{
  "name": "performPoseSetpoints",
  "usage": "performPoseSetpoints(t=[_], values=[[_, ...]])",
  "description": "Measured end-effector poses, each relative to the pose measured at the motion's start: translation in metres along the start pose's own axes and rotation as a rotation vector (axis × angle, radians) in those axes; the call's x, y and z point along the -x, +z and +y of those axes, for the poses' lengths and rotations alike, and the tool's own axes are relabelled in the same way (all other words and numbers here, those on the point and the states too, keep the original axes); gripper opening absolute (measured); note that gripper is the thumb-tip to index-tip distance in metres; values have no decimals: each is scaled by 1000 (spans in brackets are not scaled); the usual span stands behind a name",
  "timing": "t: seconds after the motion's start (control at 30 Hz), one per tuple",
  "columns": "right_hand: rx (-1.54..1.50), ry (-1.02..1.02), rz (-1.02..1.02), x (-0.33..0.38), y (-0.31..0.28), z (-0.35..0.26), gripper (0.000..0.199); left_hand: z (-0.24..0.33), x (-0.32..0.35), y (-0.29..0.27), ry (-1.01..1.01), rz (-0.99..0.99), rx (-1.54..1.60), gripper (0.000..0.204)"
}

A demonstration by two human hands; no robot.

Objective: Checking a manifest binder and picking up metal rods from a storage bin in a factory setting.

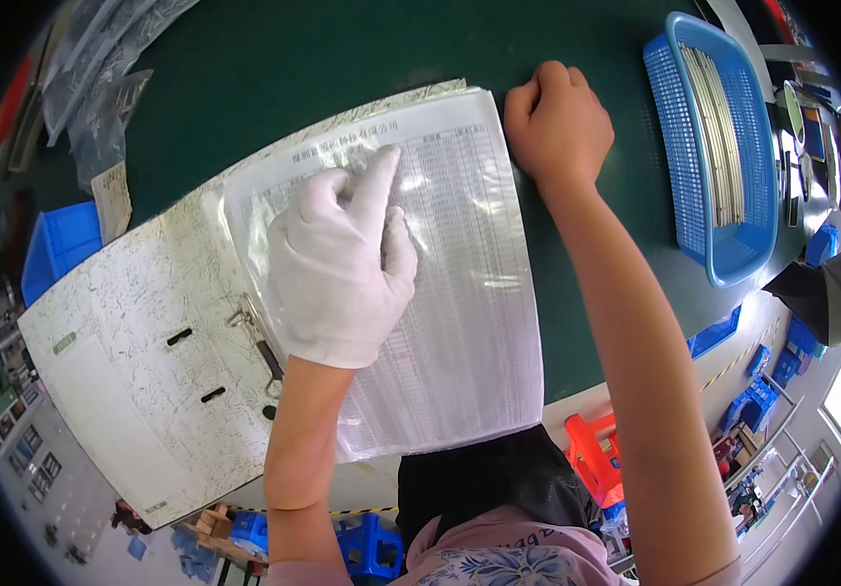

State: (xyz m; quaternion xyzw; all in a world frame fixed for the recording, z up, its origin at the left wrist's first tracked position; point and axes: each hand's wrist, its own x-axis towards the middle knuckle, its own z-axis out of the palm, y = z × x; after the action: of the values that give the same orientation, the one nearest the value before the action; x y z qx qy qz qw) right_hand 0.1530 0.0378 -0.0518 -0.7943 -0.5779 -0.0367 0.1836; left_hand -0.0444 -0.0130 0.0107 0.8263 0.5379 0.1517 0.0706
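Observation:
An open ring binder (pixel 127 342) with a marbled white cover lies on a dark green table (pixel 274 59). On its right side rests a stack of printed table sheets in clear plastic sleeves (pixel 469 293). My left hand (pixel 342 264), in a white glove, lies on the top sheet with the index finger stretched out, pointing at a row near the top. My right hand (pixel 557 122), bare, is closed in a fist and rests on the table just past the sheets' top right corner. It holds nothing.
A blue plastic basket (pixel 704 225) with long pale strips stands at the right. Clear plastic bags (pixel 98 78) lie at the far left, near a blue bin (pixel 59 244). Another person's sleeve (pixel 821 293) shows at the right edge. A red stool (pixel 596 454) stands below the table edge.

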Motion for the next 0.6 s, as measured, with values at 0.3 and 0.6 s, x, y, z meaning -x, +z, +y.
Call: performPoseSetpoints(t=[0.3, 0.6], values=[[3, 21, -25, 0, -1, -1, 12, -3, -9, 13, 33, 6, 48, 37], [-5, 12, -16, 1, 0, 1, 10, -4, -4, 21, 72, 106, 33, 33]])
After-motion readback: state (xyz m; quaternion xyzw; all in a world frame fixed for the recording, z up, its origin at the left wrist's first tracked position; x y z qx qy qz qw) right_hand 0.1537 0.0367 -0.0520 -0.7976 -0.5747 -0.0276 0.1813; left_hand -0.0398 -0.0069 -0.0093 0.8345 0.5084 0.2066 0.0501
